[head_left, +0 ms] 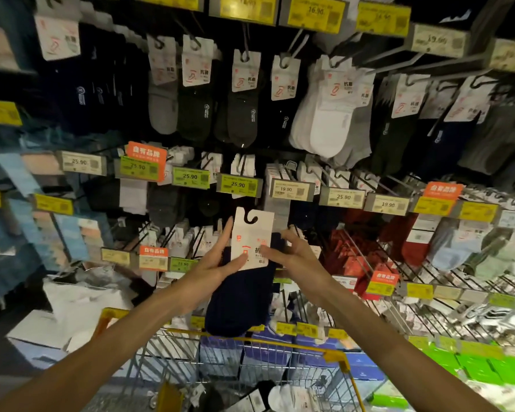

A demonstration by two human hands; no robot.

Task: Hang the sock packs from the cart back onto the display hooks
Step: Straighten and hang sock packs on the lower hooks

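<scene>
Two hands: both are raised onto the navy sock pack (238, 301), one at each side of its card header (252, 236).
Left hand (217, 263): at the pack's left edge, thumb laid across the front of the header, fingers behind, one finger straight up along the card's side; it pinches the pack.
Right hand (292, 254): at the pack's right edge, thumb on the header's front, fingers curled round behind; a narrow pinch on the card.
Pack: held upright in the air, cut-out loop at the top, dark socks hanging below the header.
Display hooks (296, 43): above and behind the pack, apart from its loop.
Hung packs (244, 99): a row well above the pack, grey, dark and white.
Price tag (289, 190): reads 19.90, just above the pack to the right.
Red socks (399, 236): to the pack's right.
Cart (280, 341): directly beneath the pack, yellow-rimmed wire.
White sock pack (292, 396): in the cart, well below the held pack.
</scene>
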